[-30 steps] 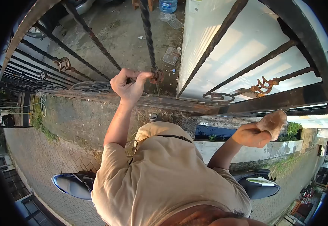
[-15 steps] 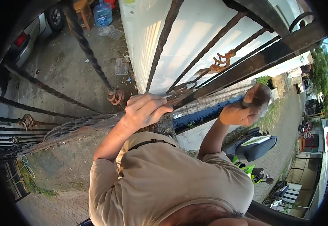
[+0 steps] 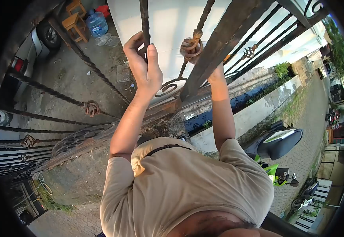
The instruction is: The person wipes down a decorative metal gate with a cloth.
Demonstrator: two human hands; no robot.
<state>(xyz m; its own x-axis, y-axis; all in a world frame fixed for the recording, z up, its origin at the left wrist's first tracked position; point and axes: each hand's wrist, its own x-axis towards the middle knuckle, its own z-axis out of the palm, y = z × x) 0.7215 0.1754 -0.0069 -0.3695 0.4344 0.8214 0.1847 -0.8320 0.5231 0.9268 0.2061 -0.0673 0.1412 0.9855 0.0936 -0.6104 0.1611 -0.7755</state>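
Note:
My left hand (image 3: 145, 69) is up at a dark twisted gate bar (image 3: 144, 17), its fingers behind the bar and its thumb in front, closed around it. Partly hidden by a thick rusty post (image 3: 229, 31), my right hand (image 3: 216, 74) reaches up on the post's far side. Between the post and the twisted bars shows a brown object (image 3: 187, 46), at a rusty basket-shaped ornament (image 3: 196, 42); my right fingers around it are mostly hidden. What the brown object is cannot be made out.
A scrolled lower rail (image 3: 160, 112) crosses before my waist. Beyond the gate stand a blue water bottle (image 3: 97, 24), a wooden stool (image 3: 74, 24) and a car (image 3: 28, 51). At right are a white wall ledge (image 3: 247, 112) and a parked motorbike (image 3: 280, 144).
My left hand has risen from the rail to the upright bar. My right hand has moved left and up with the brown object, from the open right side to behind the post. The view has shifted.

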